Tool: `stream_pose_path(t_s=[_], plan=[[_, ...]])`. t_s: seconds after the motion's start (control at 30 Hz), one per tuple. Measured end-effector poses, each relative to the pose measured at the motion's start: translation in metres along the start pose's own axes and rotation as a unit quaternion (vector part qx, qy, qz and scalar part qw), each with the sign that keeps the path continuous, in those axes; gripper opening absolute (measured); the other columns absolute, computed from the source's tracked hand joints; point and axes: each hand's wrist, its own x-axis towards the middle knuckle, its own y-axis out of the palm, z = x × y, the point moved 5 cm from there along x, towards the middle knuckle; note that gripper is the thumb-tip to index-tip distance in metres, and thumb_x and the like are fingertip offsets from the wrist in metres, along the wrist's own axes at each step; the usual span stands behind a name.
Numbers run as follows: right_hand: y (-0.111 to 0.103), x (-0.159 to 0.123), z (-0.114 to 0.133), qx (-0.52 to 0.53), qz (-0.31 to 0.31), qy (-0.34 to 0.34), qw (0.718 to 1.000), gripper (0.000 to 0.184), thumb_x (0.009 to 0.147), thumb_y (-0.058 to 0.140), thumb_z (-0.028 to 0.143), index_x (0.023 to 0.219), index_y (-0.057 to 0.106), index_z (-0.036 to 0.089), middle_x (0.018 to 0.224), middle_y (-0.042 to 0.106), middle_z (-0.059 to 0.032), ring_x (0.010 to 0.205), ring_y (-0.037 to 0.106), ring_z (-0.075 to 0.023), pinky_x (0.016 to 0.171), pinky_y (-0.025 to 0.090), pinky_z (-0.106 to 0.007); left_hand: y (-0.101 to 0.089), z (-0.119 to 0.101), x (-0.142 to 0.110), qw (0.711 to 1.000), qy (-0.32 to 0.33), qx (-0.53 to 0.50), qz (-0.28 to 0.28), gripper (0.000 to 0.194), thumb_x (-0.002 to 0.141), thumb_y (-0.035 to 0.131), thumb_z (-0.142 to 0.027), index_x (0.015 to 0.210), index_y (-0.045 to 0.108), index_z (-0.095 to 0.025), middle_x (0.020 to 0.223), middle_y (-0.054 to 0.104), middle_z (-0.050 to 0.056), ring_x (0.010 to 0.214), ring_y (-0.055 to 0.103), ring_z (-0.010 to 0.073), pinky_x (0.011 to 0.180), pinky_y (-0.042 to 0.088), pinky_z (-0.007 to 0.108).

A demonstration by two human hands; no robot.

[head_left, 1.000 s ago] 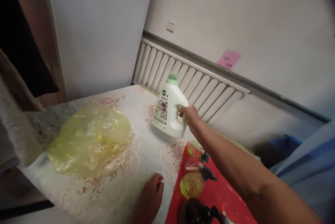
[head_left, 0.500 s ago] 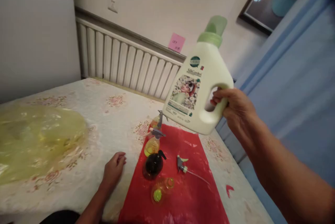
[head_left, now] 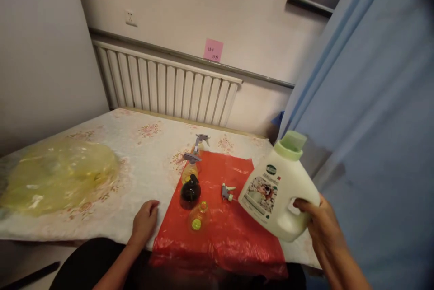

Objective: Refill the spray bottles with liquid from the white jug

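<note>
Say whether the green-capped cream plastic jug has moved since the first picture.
Yes, rightward: the jug overlapped the white ribbed radiator; now it shows beyond its right end.

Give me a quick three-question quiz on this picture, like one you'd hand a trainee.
1. Multiple choice: the right hand grips the white jug by its A) cap, B) handle, C) base.
2. True or false: the left hand is between the yellow bag and the red sheet.
3. Fill in: the pink note is higher than the ribbed white ____.

Key: 1. B; 2. true; 3. radiator.
</note>
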Motion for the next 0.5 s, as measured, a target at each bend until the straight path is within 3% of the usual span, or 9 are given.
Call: stream_pose_path(t_s=[0.17,0.3,0.5], plan=[[-0.011,-0.016,-0.056,-0.003,0.035,0.028,0.999,0.038,0.052,0.069,0.022,0.091,0.068,0.018,0.074,0.073,-0.0022,0.061,0.063,-0.022,0.057,0.048,-0.03,0.005,-0.009,-0.01,0.999,0.024,0.049,0.001,0.027,0.082,0.042,-0.034,0.092,0.062,-0.02,0.098,0.068,0.008,0.096,0.064,0.0254,0.09,0.05,0.037],[0.0,-0.025,-0.088,0.025,0.073,0.049,0.996,0.042,0.049,0.075,0.025,0.09,0.069,0.016,0.073,0.073,-0.0022,0.061,0.062,-0.0216,0.057,0.049,-0.03,0.008,-0.012,-0.011,0.996,0.038,0.076,0.002,0.032,0.089,0.035,-0.039,0.089,0.061,-0.02,0.094,0.067,0.009,0.095,0.063,0.0256,0.09,0.049,0.039],[0.015,-0.024,-0.12,0.01,0.123,0.026,0.992,0.046,0.052,0.08,0.034,0.093,0.07,0.015,0.076,0.073,-0.0036,0.067,0.062,-0.0226,0.059,0.05,-0.03,0.011,-0.015,-0.015,0.992,0.065,0.104,0.004,0.034,0.093,0.032,-0.04,0.089,0.059,-0.021,0.094,0.065,0.008,0.094,0.061,0.0245,0.091,0.048,0.039]])
